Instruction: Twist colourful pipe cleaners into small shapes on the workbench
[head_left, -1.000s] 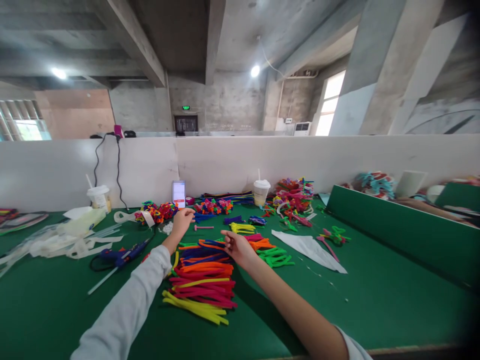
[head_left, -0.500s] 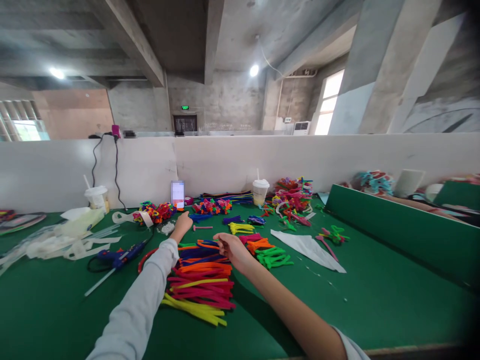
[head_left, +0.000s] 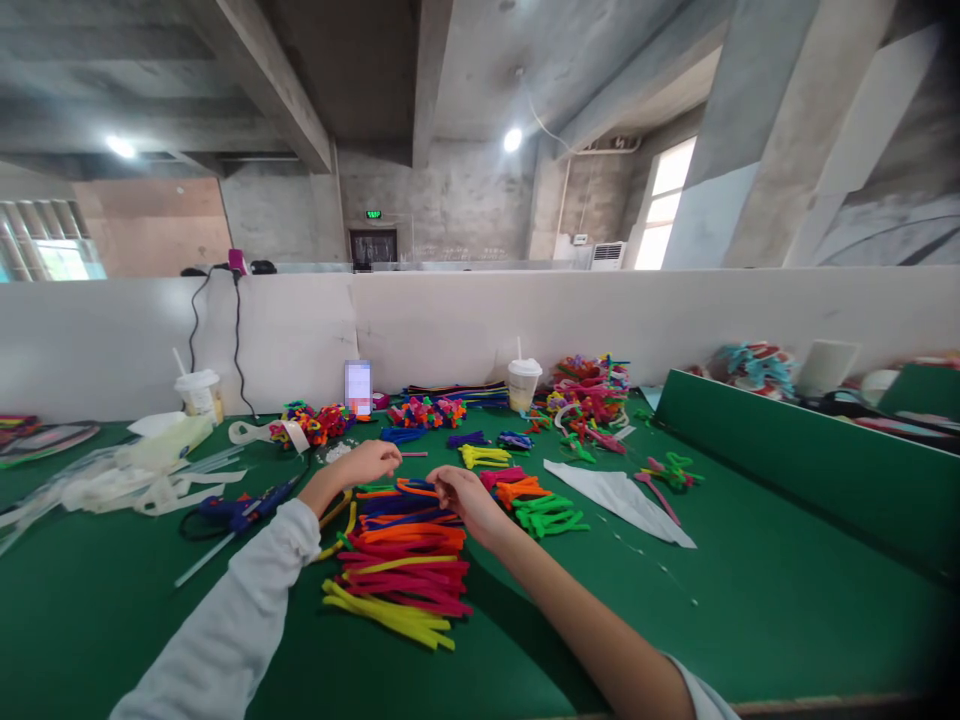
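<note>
Pinched over the back of the coloured strip pile is my right hand (head_left: 465, 500), its fingers closed on something I cannot make out. Left of it, my left hand (head_left: 364, 465) has its fingers bent together near a short pink stick (head_left: 415, 455); whatever it holds is too small to tell. Below both hands lie rows of fuzzy strips: blue, orange (head_left: 409, 540), pink (head_left: 412, 580) and yellow (head_left: 390, 615). Right of my right hand are short bundles in pink, orange and green (head_left: 551, 515), with a yellow bundle (head_left: 484, 456) behind.
A blue glue gun (head_left: 251, 508) and plastic bags (head_left: 120, 475) are at the left. Along the back stand a phone (head_left: 358, 388) and two lidded cups, one near the centre (head_left: 524, 384). White cloth (head_left: 619, 500) and a green divider (head_left: 795, 460) are on the right.
My left hand has come back from near the phone toward my right hand, and its forearm has shifted left, uncovering yellow strips. My right hand stays nearly in place.
</note>
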